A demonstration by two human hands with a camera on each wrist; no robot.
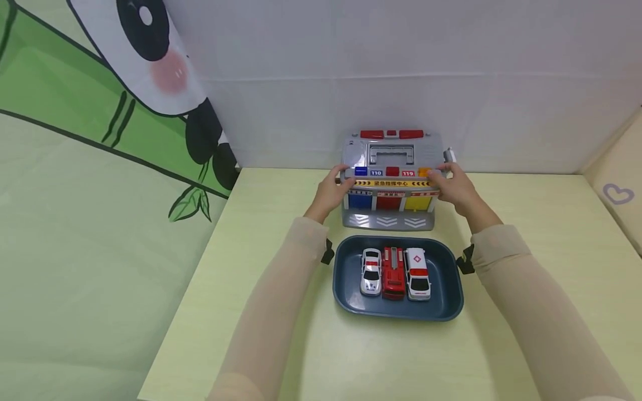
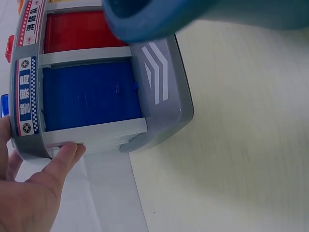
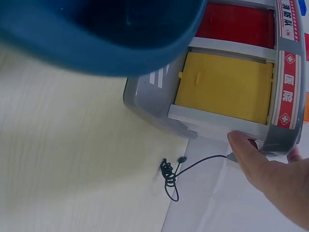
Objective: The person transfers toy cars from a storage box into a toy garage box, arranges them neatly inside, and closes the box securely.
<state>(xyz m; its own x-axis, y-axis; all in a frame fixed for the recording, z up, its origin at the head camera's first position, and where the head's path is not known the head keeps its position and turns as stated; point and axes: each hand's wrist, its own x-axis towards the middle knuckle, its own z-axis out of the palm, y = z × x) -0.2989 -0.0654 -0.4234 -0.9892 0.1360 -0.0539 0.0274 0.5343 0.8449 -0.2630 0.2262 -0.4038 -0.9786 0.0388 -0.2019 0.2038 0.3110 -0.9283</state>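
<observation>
A grey toy rescue station (image 1: 391, 159), with blue, red and yellow garage doors along its front, stands at the back of the table. At its left side, my left hand (image 1: 329, 195) grips the casing; the left wrist view has that hand (image 2: 41, 188) against the wall beside the blue door (image 2: 91, 94). My right hand (image 1: 460, 192) holds the opposite side, near the yellow door (image 3: 224, 87). In front of the station, a dark blue tray (image 1: 446, 284) carries a white toy police car (image 1: 371, 273), a red toy fire engine (image 1: 393, 273) and a white toy ambulance (image 1: 418, 273), side by side.
A pale cloth wall (image 1: 281, 100) rises right behind the station. Beside the station's right side, a thin dark cord (image 3: 169, 176) lies coiled. A side panel (image 1: 617, 178) with a heart drawing borders the table (image 1: 251, 223) on the right.
</observation>
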